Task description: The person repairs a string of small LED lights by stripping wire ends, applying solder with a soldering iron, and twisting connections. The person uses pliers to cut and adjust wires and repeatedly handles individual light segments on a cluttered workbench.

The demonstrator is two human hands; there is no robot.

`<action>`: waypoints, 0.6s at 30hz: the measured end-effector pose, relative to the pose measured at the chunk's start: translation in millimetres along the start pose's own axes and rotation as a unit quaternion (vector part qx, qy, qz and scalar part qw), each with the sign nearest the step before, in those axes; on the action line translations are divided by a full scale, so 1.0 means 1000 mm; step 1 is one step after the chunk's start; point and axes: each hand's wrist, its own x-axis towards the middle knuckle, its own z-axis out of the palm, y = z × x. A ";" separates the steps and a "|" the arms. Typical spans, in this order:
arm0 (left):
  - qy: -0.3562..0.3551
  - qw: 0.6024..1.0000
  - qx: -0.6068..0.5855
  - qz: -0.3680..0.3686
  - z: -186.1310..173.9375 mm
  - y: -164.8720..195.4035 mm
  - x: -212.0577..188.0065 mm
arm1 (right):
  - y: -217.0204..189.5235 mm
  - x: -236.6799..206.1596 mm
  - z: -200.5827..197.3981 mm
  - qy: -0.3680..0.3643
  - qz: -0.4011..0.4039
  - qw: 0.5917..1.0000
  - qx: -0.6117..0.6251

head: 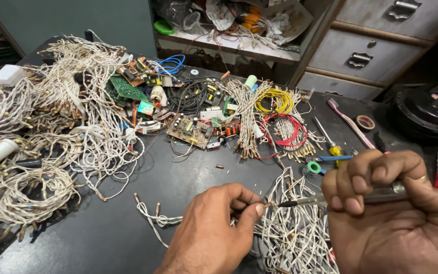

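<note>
Dark worktable (188, 177), grey drawers (376, 50), cluttered shelf (229, 43).

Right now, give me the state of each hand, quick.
Left hand: closed, pinching a small bulb on the white wire string.
Right hand: closed around a soldering iron.

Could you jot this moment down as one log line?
left hand: pinches small bulb lead | right hand: holds soldering iron, tip at lead | below: white wire bundle | surface: black table
</note>
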 end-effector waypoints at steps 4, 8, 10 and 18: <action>-0.002 1.000 0.023 0.004 -0.005 0.001 -0.001 | 0.005 -0.002 0.004 -0.001 -0.018 1.000 0.007; -0.010 0.999 0.034 -0.023 -0.008 0.003 -0.003 | 0.008 -0.003 0.005 -0.010 -0.026 1.000 0.010; -0.014 0.999 0.028 -0.030 -0.009 0.004 -0.003 | 0.007 -0.003 0.004 -0.011 -0.021 1.000 0.006; -0.005 0.999 0.023 -0.024 -0.006 0.006 -0.003 | 0.011 -0.003 0.002 -0.034 -0.022 0.999 -0.012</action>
